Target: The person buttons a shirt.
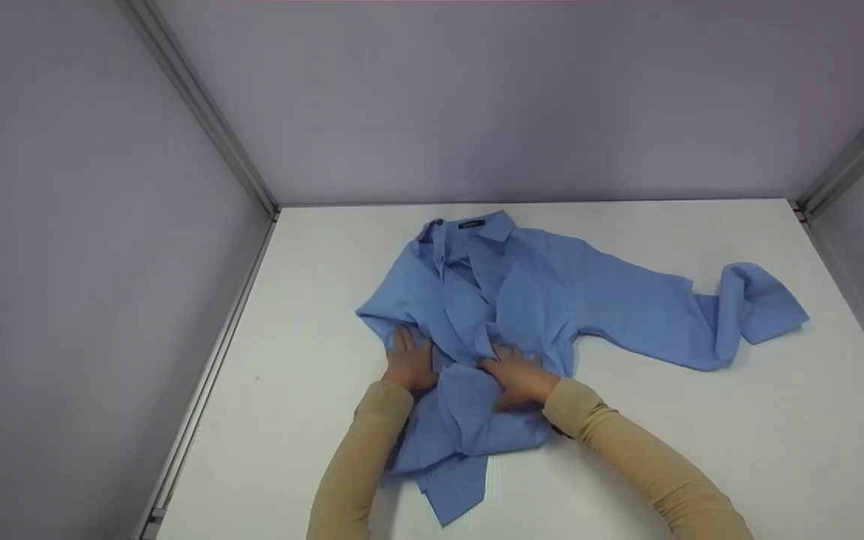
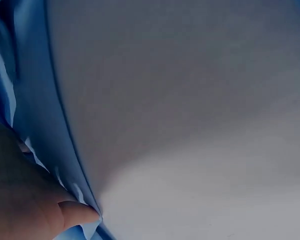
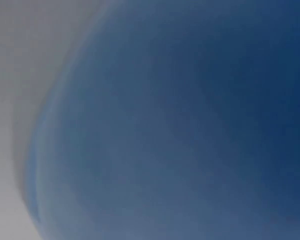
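Observation:
A blue long-sleeved button shirt (image 1: 529, 277) lies rumpled on the white table, collar at the far side. My left hand (image 1: 409, 364) rests on its lower left part with fingers spread and extended. In the left wrist view, a digit of the left hand (image 2: 25, 205) touches the cloth right at the shirt's edge. My right hand (image 1: 518, 379) lies on the middle of the shirt, fingers spread over a raised fold. Blurred blue cloth (image 3: 165, 130) fills most of the right wrist view and hides that hand.
One sleeve (image 1: 642, 307) stretches right, its cuff end (image 1: 773, 304) folded over. A shirt tail (image 1: 458, 487) hangs toward the near side of the table (image 1: 282, 360). Grey panels (image 1: 537, 97) wall in the back and both sides.

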The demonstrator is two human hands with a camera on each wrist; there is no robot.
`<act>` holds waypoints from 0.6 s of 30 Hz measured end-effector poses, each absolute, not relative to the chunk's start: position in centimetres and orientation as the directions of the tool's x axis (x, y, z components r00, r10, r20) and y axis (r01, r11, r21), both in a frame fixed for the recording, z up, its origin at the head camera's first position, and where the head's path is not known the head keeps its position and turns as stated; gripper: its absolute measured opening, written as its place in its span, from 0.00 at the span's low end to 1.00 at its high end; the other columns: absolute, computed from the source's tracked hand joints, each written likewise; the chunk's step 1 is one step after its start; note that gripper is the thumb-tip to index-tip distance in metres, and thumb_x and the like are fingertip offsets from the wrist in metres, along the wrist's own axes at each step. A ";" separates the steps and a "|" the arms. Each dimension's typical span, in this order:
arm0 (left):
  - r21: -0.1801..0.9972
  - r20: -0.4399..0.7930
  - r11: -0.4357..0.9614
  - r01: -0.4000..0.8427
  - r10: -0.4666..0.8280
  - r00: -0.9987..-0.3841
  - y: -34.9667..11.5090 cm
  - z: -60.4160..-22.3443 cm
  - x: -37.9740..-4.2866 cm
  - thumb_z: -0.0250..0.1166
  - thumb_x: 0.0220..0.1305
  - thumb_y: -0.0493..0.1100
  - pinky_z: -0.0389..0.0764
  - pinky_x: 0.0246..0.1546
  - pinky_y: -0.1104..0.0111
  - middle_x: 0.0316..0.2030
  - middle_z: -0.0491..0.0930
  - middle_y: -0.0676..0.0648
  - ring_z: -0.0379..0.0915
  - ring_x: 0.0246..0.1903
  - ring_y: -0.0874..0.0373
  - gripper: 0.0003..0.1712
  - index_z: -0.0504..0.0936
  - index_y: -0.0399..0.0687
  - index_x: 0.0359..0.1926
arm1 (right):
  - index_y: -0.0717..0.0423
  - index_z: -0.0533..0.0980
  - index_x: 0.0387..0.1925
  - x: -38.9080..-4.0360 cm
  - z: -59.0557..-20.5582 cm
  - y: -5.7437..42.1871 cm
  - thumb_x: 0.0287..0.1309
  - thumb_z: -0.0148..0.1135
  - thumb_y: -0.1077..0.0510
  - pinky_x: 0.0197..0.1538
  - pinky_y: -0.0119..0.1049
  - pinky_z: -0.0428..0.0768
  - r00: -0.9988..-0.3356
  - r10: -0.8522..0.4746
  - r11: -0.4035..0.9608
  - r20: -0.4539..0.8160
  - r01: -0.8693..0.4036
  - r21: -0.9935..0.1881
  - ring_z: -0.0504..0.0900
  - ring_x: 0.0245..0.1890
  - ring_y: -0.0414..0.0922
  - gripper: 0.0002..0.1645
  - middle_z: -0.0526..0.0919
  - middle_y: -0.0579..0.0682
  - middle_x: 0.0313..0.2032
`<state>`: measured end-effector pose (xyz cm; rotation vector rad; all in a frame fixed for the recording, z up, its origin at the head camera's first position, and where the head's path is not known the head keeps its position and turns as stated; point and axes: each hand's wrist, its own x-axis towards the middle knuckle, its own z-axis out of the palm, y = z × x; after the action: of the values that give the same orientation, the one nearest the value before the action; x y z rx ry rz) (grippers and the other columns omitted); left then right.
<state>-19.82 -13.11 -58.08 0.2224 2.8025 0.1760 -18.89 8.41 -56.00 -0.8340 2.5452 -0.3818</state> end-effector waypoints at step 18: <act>0.213 -0.220 0.975 0.057 0.105 -0.970 -14.9 -57.4 -19.4 0.61 0.47 0.64 0.55 0.49 0.39 0.59 0.53 0.28 0.44 0.60 0.34 0.46 0.61 0.44 0.62 | 0.52 0.66 0.47 -20.7 -55.7 13.8 0.31 0.75 0.58 0.39 0.63 0.66 -0.722 -0.593 0.795 -0.356 -0.453 -0.404 0.55 0.58 0.62 0.37 0.61 0.65 0.54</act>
<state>-19.39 -14.94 -57.43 0.1203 2.8912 0.3017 -20.74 13.84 -55.73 -0.7810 2.5085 -0.3989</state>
